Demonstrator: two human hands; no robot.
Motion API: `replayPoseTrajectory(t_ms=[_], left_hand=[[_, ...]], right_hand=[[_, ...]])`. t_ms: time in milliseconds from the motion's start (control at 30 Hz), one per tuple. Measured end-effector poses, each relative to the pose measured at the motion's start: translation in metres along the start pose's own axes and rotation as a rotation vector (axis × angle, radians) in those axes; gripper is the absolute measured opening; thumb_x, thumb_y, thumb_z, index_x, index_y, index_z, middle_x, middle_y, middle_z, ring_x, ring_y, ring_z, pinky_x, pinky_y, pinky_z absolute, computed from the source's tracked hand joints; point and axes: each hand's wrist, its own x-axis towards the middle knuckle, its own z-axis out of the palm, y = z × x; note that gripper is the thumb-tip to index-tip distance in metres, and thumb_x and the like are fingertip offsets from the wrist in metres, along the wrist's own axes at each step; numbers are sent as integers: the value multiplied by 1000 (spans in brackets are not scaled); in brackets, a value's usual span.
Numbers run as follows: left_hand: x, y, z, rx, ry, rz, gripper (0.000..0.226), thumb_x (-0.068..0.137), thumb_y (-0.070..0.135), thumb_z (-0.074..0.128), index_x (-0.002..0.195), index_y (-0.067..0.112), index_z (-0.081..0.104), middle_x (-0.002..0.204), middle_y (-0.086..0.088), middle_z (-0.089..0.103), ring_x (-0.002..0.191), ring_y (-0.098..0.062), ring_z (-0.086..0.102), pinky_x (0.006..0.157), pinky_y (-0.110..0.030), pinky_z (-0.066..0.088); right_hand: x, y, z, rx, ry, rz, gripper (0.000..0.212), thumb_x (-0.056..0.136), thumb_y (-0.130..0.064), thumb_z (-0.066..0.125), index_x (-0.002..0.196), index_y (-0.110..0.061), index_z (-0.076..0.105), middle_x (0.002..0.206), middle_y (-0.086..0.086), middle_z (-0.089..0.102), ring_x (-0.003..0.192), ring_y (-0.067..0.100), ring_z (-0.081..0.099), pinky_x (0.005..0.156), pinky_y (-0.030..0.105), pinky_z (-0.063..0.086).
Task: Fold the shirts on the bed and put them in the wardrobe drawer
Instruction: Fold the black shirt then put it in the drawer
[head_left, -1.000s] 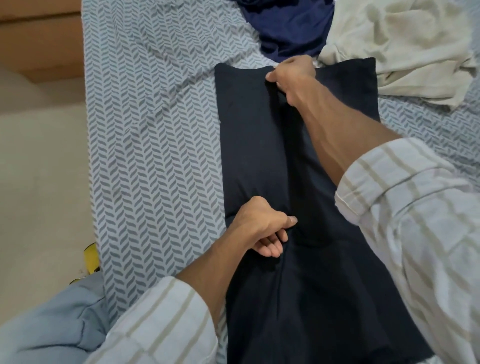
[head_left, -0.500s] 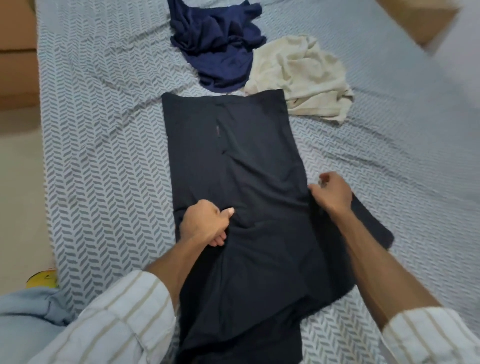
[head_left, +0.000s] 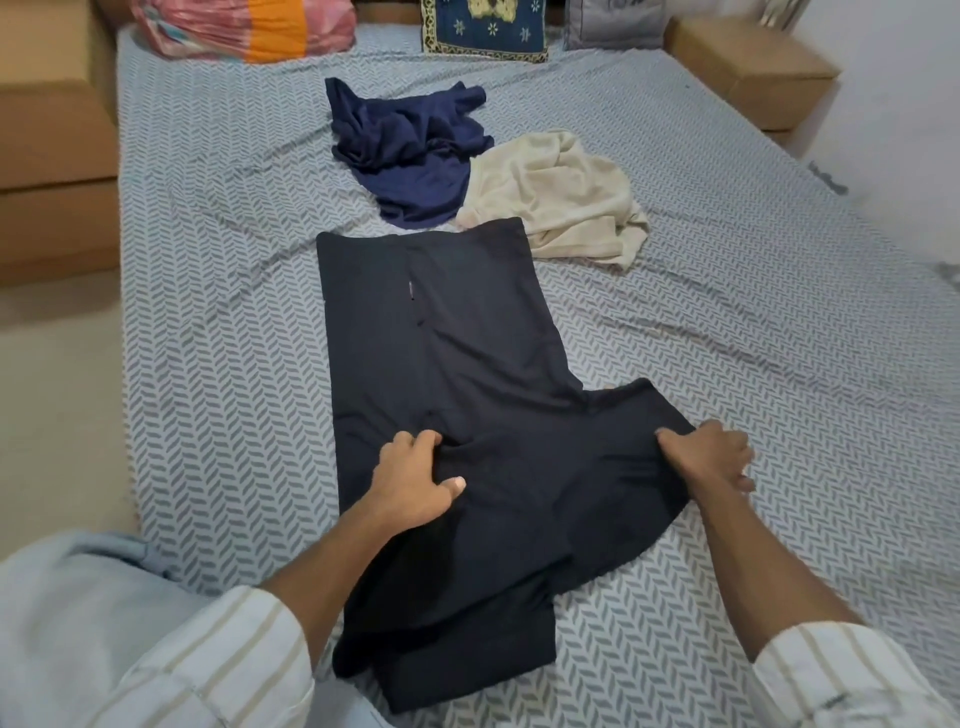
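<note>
We see the black shirt (head_left: 447, 364) spread lengthwise down the middle of the bed (head_left: 218, 312), partly folded, with one sleeve sticking out to the right near its lower half. Our left hand (head_left: 415, 486) rests on the shirt's middle, its fingers (head_left: 415, 447) curled and pinching a ridge of the dark cloth against the thumb. Our right hand (head_left: 709, 460) grips the outer edge of that sleeve, fingers bent round the fabric. Beyond the black shirt's far end lie the crumpled navy shirt (head_left: 410, 150) and the crumpled cream shirt (head_left: 556, 192), touching each other. Pillows (head_left: 483, 26) line the head of the bed.
</note>
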Motion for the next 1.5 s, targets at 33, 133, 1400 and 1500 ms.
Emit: replayPoseTrajectory(t_ms=[33, 133, 1400, 1500], left_hand=[[-7, 3, 4, 97, 35, 71, 65, 90, 47, 65, 144, 22, 40, 138, -3, 38, 132, -24, 36, 110, -40, 38], [-29, 4, 27, 297, 150, 342, 66, 90, 50, 61, 147, 22, 42, 148, -3, 38, 141, -26, 32, 114, -40, 33], [-76, -37, -6, -948, 260, -309, 22, 75, -5, 58, 88, 12, 64, 76, -5, 70, 71, -21, 65, 62, -34, 54], [-75, -50, 0, -522, 204, -395, 25, 80, 16, 66, 102, 18, 53, 83, -3, 64, 73, -18, 61, 55, -29, 48]], right_hand=[[-1, 6, -2, 25, 10, 46, 69, 77, -43, 66, 133, -8, 45, 147, 18, 33, 138, 37, 29, 106, 60, 29], [-3, 28, 0, 151, 40, 123, 84, 79, -43, 72, 142, -2, 35, 149, 22, 35, 137, 39, 34, 106, 58, 35], [-187, 26, 79, 12, -127, -1640, 49, 64, -16, 49, 111, -17, 60, 86, -6, 55, 77, 19, 52, 69, 32, 50], [-182, 18, 77, -103, -351, -1586, 46, 64, -29, 53, 109, -25, 58, 84, -14, 50, 78, 12, 48, 70, 33, 48]])
